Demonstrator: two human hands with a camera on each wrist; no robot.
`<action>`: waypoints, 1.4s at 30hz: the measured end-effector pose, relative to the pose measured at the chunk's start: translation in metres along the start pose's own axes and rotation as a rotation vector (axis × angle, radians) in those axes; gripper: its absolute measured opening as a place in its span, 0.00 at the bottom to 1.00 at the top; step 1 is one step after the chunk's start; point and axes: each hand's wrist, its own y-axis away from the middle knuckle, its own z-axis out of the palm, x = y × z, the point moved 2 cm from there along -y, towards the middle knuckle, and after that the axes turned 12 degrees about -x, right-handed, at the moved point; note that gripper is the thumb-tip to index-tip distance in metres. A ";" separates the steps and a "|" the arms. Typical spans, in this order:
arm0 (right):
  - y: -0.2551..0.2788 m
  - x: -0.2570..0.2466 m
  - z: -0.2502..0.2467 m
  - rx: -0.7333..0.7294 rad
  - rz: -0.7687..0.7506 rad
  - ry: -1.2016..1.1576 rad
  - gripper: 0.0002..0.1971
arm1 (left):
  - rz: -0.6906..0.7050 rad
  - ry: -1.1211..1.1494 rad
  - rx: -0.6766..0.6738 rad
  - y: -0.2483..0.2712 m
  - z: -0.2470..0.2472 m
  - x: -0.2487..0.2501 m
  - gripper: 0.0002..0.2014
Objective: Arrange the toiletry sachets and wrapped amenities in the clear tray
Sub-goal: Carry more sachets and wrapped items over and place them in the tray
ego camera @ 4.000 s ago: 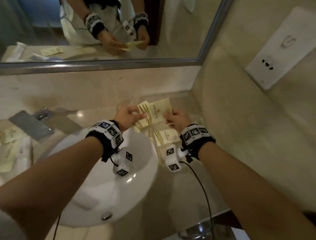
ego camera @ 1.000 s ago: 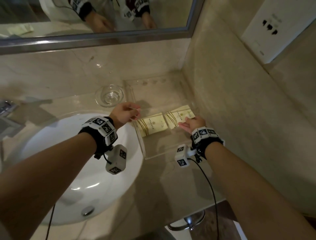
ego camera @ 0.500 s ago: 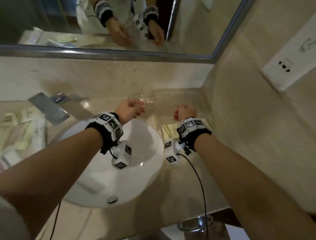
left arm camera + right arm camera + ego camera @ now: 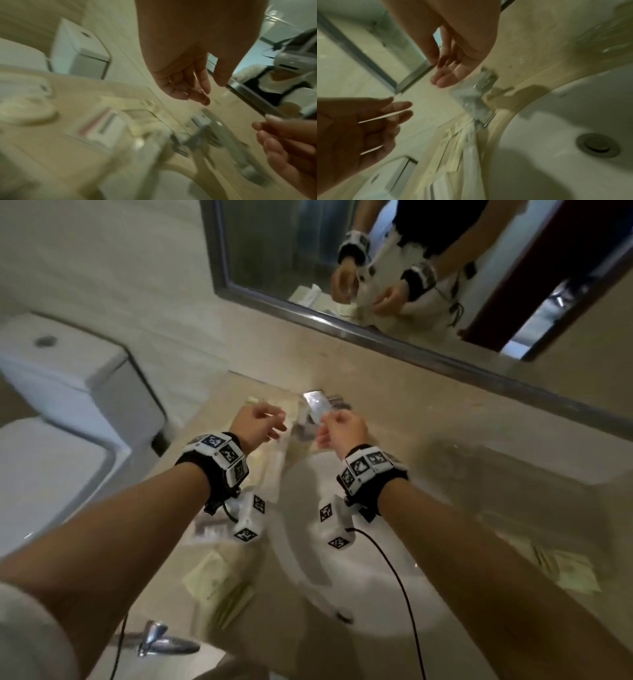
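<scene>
Both hands hover empty near the tap [image 4: 317, 405], left hand [image 4: 257, 424] with fingers loosely spread and nearer the remaining sachets [image 4: 219, 580], which lie on the desk left of the basin [image 4: 359, 594], right hand [image 4: 342, 433] relaxed, the clear tray [image 4: 534, 508] far right.

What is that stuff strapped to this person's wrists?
Each forearm is bare. The left hand and right hand each have a black wristband carrying white blocks printed with black square patterns. A small white cube camera hangs under each wrist, trailing a thin black cable.
</scene>
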 end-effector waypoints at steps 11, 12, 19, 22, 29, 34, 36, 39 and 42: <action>-0.076 0.013 0.092 -0.035 0.040 0.206 0.02 | -0.208 0.017 0.226 -0.012 -0.118 -0.072 0.10; -0.085 0.015 0.096 -0.035 0.047 0.233 0.06 | -0.223 0.009 0.221 -0.017 -0.121 -0.077 0.09; -0.130 0.009 0.110 0.074 -0.076 0.477 0.13 | -0.271 0.008 0.194 -0.045 -0.131 -0.100 0.11; -0.148 0.013 0.117 0.013 -0.031 0.527 0.14 | -0.300 0.013 0.199 -0.053 -0.134 -0.109 0.11; -0.176 0.020 0.131 -0.199 0.135 0.774 0.26 | -0.331 0.057 0.235 -0.060 -0.147 -0.126 0.13; -0.182 0.015 0.133 -0.238 0.247 0.907 0.26 | -0.340 0.056 0.211 -0.061 -0.150 -0.126 0.06; -0.179 0.014 0.132 -0.237 0.257 0.965 0.23 | -0.340 0.037 0.218 -0.059 -0.152 -0.129 0.05; -0.170 0.011 0.129 -0.227 0.196 1.022 0.20 | -0.335 -0.003 0.216 -0.054 -0.154 -0.129 0.06; -0.162 0.003 0.128 -0.197 0.127 1.015 0.20 | -0.306 -0.015 0.225 -0.047 -0.154 -0.123 0.05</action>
